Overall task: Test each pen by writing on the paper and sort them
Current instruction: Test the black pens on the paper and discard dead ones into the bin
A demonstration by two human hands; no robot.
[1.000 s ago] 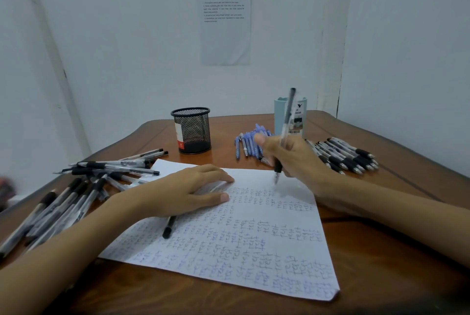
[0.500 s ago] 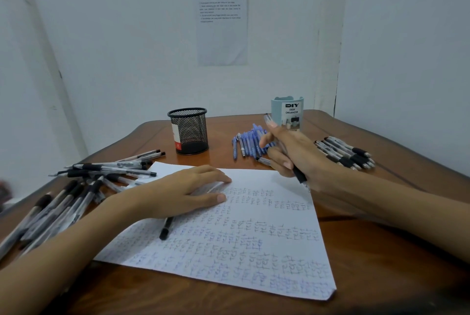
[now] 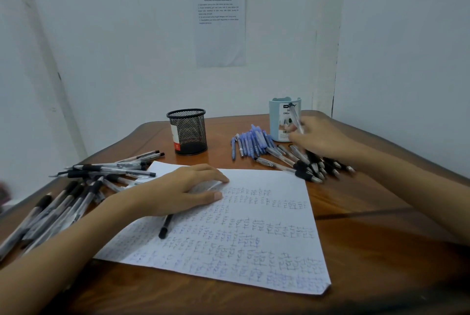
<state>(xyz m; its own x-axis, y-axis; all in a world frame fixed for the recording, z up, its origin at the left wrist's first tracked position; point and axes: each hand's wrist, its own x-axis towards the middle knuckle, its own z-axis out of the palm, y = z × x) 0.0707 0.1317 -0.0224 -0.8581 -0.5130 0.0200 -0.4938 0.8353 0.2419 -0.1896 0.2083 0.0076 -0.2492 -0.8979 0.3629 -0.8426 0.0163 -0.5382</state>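
Note:
A white sheet of paper (image 3: 241, 233) covered in pen marks lies on the wooden table (image 3: 381, 251). My left hand (image 3: 183, 192) rests flat on its upper left part, over a black pen (image 3: 164, 227) whose end sticks out below the palm. My right hand (image 3: 320, 140) is blurred and holds a clear black-grip pen (image 3: 295, 117) above the pile of black-grip pens (image 3: 309, 166) at the right. A fan of blue pens (image 3: 250, 144) lies just left of that pile. Many more black pens (image 3: 84, 182) are heaped at the left.
A black mesh pen cup (image 3: 187, 131) stands at the back centre. A light blue organiser cup (image 3: 282, 119) stands behind the blue pens, close to my right hand. White walls enclose the table corner, with a printed sheet (image 3: 220, 24) taped up.
My right hand lifted the pen off the paper and carried it right and back, to above the black-grip pile. My left hand stayed on the paper.

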